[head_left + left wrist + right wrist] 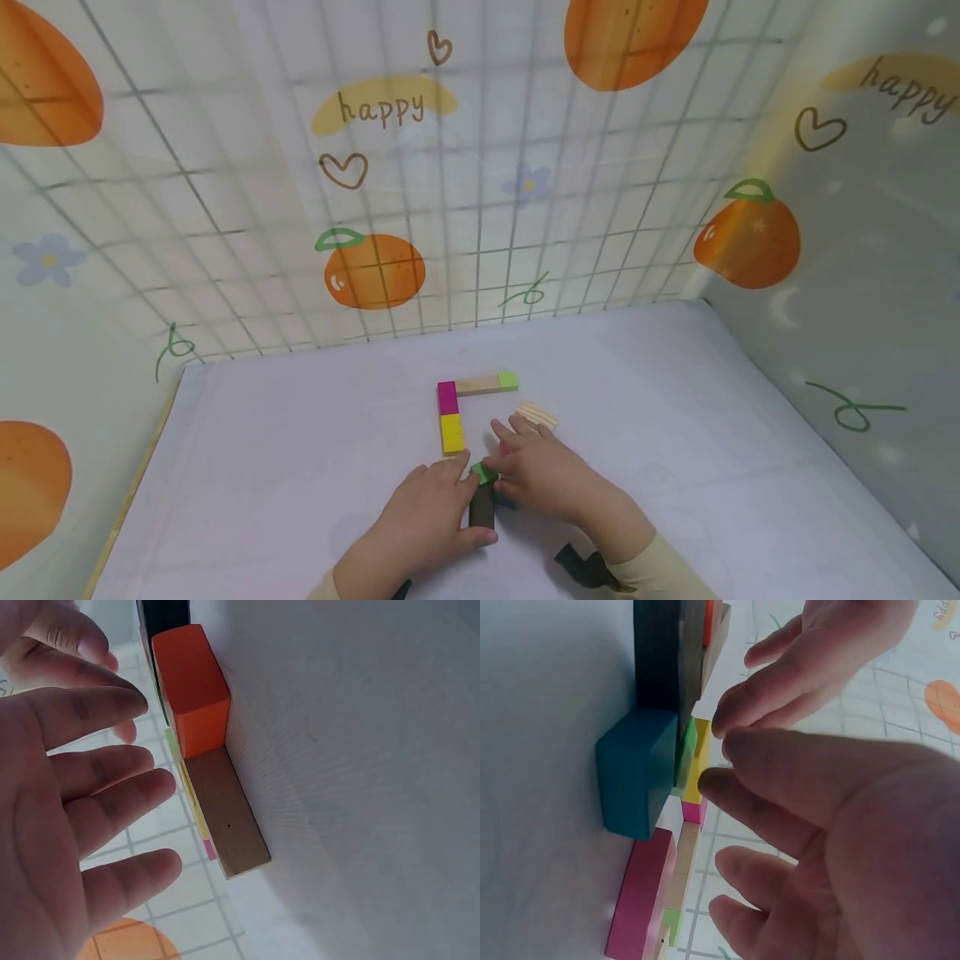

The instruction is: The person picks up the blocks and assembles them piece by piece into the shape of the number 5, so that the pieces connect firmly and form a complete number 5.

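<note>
In the head view my left hand (423,508) hovers beside a dark block (482,507), its thumb by the near end and fingertips near a small green block (484,473). My right hand (547,471) reaches in from the other side, fingertips close to the green block; contact cannot be told. Below that hand show a teal block (637,776) and a dark pink block (641,892). The left wrist view shows my fingers (124,806) spread and bare, beside an orange block (191,682) and a brown wooden block (229,814).
Farther back, yellow (452,433) and magenta (447,397) blocks form a line, joined at a corner by a plain wooden block (477,385) and a light green one (508,381). A striped wooden piece (537,414) lies beyond my right hand. A printed curtain (480,208) surrounds the white tabletop (285,450).
</note>
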Tool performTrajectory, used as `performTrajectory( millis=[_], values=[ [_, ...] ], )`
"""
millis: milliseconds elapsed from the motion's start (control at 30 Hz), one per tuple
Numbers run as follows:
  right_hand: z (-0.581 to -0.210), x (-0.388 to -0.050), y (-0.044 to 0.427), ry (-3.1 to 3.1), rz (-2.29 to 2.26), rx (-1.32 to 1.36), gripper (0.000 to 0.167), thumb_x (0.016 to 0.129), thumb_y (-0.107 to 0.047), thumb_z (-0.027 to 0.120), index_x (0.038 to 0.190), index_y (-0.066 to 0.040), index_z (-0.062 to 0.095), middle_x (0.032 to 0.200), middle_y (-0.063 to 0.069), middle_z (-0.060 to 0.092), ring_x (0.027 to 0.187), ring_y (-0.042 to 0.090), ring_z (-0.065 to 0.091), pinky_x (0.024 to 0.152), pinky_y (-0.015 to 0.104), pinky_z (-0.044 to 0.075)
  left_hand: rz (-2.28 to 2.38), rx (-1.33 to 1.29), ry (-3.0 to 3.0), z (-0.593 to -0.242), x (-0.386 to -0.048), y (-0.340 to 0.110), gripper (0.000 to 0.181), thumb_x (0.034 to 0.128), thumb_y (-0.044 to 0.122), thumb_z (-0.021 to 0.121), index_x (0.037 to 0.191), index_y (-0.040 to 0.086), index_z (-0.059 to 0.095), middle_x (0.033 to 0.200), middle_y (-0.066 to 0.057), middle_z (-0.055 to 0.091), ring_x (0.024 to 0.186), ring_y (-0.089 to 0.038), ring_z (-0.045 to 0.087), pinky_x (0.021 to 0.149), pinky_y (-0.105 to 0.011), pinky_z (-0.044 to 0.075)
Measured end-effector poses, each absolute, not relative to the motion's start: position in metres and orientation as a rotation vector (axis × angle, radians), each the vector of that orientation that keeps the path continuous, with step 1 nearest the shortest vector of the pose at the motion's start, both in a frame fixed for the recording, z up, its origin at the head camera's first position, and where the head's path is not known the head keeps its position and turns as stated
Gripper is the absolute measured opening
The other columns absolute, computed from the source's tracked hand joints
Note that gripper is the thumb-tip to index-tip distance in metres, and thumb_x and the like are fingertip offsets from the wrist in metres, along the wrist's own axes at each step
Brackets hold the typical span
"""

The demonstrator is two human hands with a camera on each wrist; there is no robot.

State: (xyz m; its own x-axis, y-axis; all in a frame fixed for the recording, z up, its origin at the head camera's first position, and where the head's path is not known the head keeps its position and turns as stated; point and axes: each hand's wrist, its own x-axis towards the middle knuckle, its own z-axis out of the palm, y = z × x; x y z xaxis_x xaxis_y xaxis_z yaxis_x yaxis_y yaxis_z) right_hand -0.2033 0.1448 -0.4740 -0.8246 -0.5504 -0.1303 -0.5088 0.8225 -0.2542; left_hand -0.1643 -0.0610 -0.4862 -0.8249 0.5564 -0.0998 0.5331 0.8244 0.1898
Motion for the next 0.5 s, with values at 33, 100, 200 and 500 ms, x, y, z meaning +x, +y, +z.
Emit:
performTrajectory(
  millis=[33, 100, 200, 500],
  values=[
    [-0.4747, -0.2029, 0.1442, 2.8, -0.314, -0.835, 0.034, 0.093, -0.031, 0.07, 0.126, -0.023, 0.073, 0.156, 0.013, 0.047, 0.149, 0.042, 0.034, 0.114, 0.07, 0.03, 0.226, 0.859, 2.861, -0.4872, -0.1638, -0.0611, 0.076, 0.0862, 0.07, 0.063, 0.142, 0.017, 0.059, 0.154, -0.008, 0.049, 0.141, -0.021, 0.048, 0.109, -0.053, 0.045],
    [-0.4758, -0.202, 0.1433, 2.786, -0.336, -0.839, 0.033, 0.092, -0.03, 0.071, 0.125, -0.022, 0.074, 0.155, 0.013, 0.047, 0.149, 0.042, 0.035, 0.114, 0.07, 0.028, 0.214, 0.859, 2.87, -0.4891, -0.1631, -0.0615, 0.077, 0.0863, 0.07, 0.062, 0.142, 0.017, 0.059, 0.154, -0.008, 0.05, 0.14, -0.021, 0.049, 0.109, -0.054, 0.045],
    [-0.4769, -0.2013, 0.1429, 2.778, -0.335, -0.824, 0.034, 0.092, -0.03, 0.071, 0.126, -0.023, 0.073, 0.156, 0.013, 0.047, 0.149, 0.041, 0.034, 0.116, 0.069, 0.026, 0.216, 0.845, 2.867, -0.4915, -0.1631, -0.0619, 0.077, 0.0863, 0.07, 0.062, 0.141, 0.017, 0.06, 0.153, -0.009, 0.05, 0.14, -0.022, 0.049, 0.109, -0.055, 0.044],
    [-0.4742, -0.2034, 0.1448, 2.754, -0.347, -0.748, 0.04, 0.093, -0.032, 0.071, 0.131, -0.022, 0.07, 0.157, 0.011, 0.046, 0.15, 0.039, 0.032, 0.117, 0.068, 0.026, 0.138, 0.825, 2.802, -0.4914, -0.1651, -0.0629, 0.077, 0.084, 0.075, 0.06, 0.136, 0.019, 0.063, 0.137, -0.004, 0.064, 0.127, -0.022, 0.059, 0.105, -0.055, 0.048]
  ],
)
